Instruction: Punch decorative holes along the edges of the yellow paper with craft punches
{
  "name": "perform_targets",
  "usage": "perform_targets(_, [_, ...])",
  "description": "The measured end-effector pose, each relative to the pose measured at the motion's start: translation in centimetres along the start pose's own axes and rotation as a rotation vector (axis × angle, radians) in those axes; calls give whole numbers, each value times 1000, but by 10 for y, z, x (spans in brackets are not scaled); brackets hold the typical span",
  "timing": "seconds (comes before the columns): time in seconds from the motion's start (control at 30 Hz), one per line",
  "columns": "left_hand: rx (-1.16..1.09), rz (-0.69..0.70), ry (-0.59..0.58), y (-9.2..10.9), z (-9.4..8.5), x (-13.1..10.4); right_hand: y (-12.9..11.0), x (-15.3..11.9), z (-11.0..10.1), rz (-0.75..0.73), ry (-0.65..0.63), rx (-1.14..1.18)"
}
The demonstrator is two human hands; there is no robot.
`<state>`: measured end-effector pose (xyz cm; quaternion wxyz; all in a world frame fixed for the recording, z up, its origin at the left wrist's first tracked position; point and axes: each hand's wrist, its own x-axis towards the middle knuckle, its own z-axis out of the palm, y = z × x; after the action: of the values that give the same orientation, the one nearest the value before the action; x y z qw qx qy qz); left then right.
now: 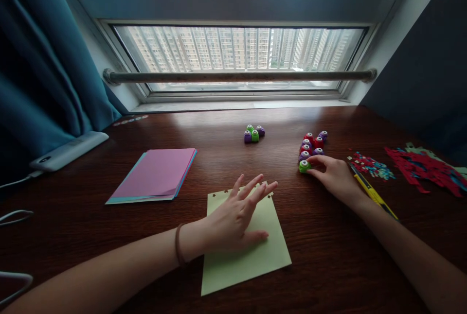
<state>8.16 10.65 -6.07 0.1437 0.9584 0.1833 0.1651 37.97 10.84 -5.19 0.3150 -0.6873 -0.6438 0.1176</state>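
Note:
My left hand (237, 219) lies with fingers spread on a pale green sheet of paper (251, 263). Small flower- or star-shaped holes run along the sheet's far edge, partly covered by the fingers. Off to the right, my right hand (333, 178) pinches a green craft paper punch (304, 166) between thumb and fingers. That punch stands at the near end of a cluster of red and purple punches (305, 148) on the table.
Several green and purple punches (254, 134) stand farther back. A stack of pink and blue paper (155, 175) lies left. At right are a yellow utility knife (375, 195), punched confetti (372, 165) and red paper strips (426, 168). A white power strip (69, 151) sits by the curtain.

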Motion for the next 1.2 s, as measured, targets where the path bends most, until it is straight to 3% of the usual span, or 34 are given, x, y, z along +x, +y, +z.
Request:
perform_targets(0.13, [2,39,-21,-3,-4,-2,4,-3,1,-19,81,-185])
perform_targets(0.27, [24,56,-34,-3,-8,-1,-12,-16,11,-249,225,-210])
perform_targets(0.37, [77,57,-58,-2,-9,-1,-33,-27,24,-357,-3,107])
perform_targets(0.43, [115,63,-76,-2,-8,-2,-44,-31,33,-333,-171,253])
perform_targets(0.5, [125,88,-73,-3,-8,-3,-50,-32,40,-289,-252,301])
perform_targets(0.8, [106,323,-77,5,-17,-4,-50,-30,53,-284,-263,224])
perform_targets(1.03, [96,307,-93,5,-18,-3,-52,-30,53,-289,-279,206])
perform_targets(1.2, [91,324,-57,5,-18,-4,-48,-29,49,-288,-259,344])
